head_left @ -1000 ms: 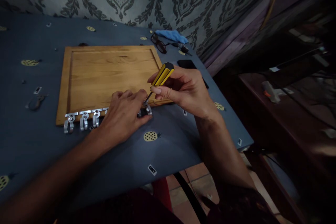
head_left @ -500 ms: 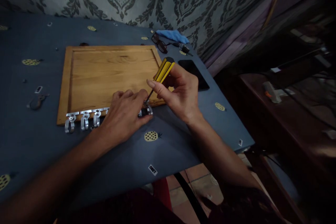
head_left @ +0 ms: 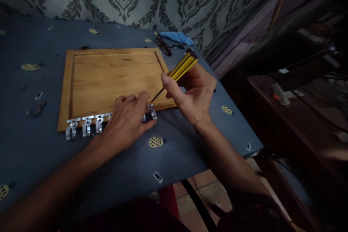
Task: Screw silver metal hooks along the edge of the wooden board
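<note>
A wooden framed panel (head_left: 116,79) lies on the table, with a metal clip rail (head_left: 91,118) along its near edge. Several curved silver clips hang from that rail. My left hand (head_left: 126,117) is closed over the rail, thumb below and fingers on top, covering its middle. The rightmost clip (head_left: 153,112) shows beyond the fingertips. My right hand (head_left: 194,94) grips a yellow-and-black screwdriver (head_left: 182,67) by its handle. The shaft slants down to the left, and its tip is just above the rightmost clip, apart from it.
Sunglasses (head_left: 163,46) and a blue cloth (head_left: 176,37) lie behind the panel at the right. A small dark metal piece (head_left: 36,108) lies to the left. The table's right edge (head_left: 239,110) drops off toward a dark red cabinet (head_left: 261,94).
My right hand has lifted the screwdriver up and to the right, so its tip has come off the rightmost clip. My left hand has stayed on the rail.
</note>
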{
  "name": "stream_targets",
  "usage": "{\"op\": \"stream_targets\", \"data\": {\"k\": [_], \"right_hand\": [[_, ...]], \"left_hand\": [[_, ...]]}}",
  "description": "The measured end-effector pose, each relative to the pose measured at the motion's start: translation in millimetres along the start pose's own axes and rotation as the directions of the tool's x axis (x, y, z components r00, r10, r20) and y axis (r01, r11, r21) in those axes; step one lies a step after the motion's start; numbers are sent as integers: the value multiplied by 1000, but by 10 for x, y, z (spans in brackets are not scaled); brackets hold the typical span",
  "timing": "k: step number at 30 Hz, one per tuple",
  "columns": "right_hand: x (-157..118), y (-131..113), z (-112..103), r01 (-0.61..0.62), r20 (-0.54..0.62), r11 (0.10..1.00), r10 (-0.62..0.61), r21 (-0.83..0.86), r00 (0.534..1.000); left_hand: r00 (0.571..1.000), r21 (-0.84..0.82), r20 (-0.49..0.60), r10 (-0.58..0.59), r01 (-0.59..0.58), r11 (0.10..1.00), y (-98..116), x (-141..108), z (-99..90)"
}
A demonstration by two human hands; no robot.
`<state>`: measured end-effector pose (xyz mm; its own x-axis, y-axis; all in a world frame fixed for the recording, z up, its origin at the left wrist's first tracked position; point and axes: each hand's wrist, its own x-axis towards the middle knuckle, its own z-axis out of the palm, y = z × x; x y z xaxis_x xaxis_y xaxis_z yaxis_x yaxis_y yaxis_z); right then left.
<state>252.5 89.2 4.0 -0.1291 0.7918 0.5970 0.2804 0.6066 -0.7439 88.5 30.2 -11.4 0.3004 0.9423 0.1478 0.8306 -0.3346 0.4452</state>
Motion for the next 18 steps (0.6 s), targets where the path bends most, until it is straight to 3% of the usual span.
{"op": "stream_targets", "data": {"k": [18], "right_hand": [[11, 15, 17, 67, 85, 993, -59, -95, 995]], "left_hand": [[1000, 30, 29, -1, 0, 1000, 20, 8, -21]]}}
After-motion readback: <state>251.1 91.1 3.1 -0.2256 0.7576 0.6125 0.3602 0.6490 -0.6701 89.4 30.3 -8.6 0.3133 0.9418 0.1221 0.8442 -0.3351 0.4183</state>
